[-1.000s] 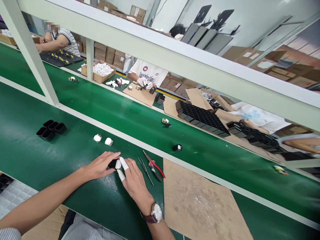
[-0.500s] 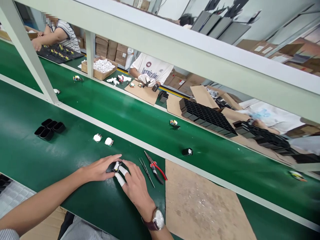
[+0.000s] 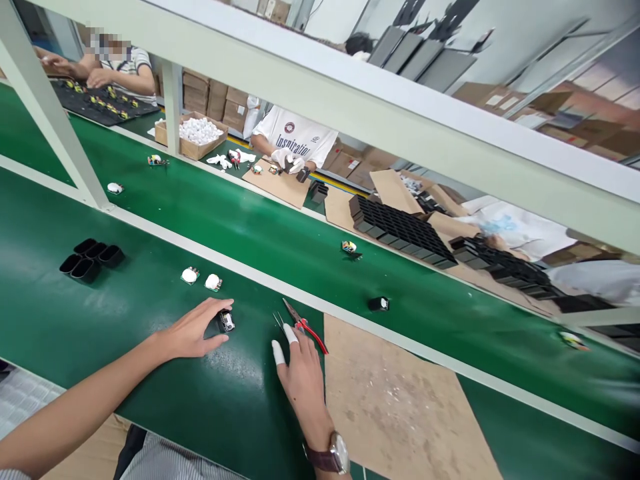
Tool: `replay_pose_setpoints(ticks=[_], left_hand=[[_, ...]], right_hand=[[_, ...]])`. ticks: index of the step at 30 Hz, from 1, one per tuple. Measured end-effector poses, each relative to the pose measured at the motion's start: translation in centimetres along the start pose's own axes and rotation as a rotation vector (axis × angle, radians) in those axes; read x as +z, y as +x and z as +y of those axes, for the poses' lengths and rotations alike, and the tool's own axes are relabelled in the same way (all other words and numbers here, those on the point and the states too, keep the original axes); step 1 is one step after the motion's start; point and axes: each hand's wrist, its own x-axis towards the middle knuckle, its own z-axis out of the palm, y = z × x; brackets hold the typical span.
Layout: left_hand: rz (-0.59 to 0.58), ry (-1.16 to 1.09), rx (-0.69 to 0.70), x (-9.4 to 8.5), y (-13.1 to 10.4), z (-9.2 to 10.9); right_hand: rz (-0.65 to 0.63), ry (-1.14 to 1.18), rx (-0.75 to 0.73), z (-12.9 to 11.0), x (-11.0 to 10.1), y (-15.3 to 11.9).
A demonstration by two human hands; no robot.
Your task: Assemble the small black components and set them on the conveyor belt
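Note:
A small black case (image 3: 223,324) with a white-topped part in its mouth lies on the green bench. My left hand (image 3: 200,328) curves around it, forefinger near its far side and thumb spread apart on the near side. My right hand (image 3: 301,373), wearing white finger cots on two fingers and a watch at the wrist, is over the tweezers (image 3: 278,321) with fingers apart. It covers the tweezers' lower part. Just beyond its fingers are red-handled pliers (image 3: 316,338), partly hidden. Two circuit boards with white tops, one a board (image 3: 190,275) and the other a board (image 3: 213,282), sit beyond my left hand.
Several empty black cases (image 3: 85,270) stand at the left. A cardboard sheet (image 3: 395,393) covers the bench at right. Past a pale rail (image 3: 220,259), the green belt (image 3: 260,227) carries boards and a black case (image 3: 379,304). Co-workers sit opposite; a shelf beam (image 3: 300,87) crosses above.
My right hand has left the black case and moved right to the tweezers. My left hand's thumb has spread away from the case. The view has shifted slightly.

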Motion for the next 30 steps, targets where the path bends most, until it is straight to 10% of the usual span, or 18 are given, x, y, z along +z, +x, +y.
replay_pose_setpoints(ticks=[9,30], left_hand=[[-0.070,0.021,-0.030,0.9,0.1,-0.2],[-0.101,-0.005,0.043,1.3,-0.1,-0.7]], right_hand=[[-0.019,0.231,-0.067,-2.7,-1.6,0.4],[-0.159,-0.175,-0.287,-6.9,-4.1,2.1]])
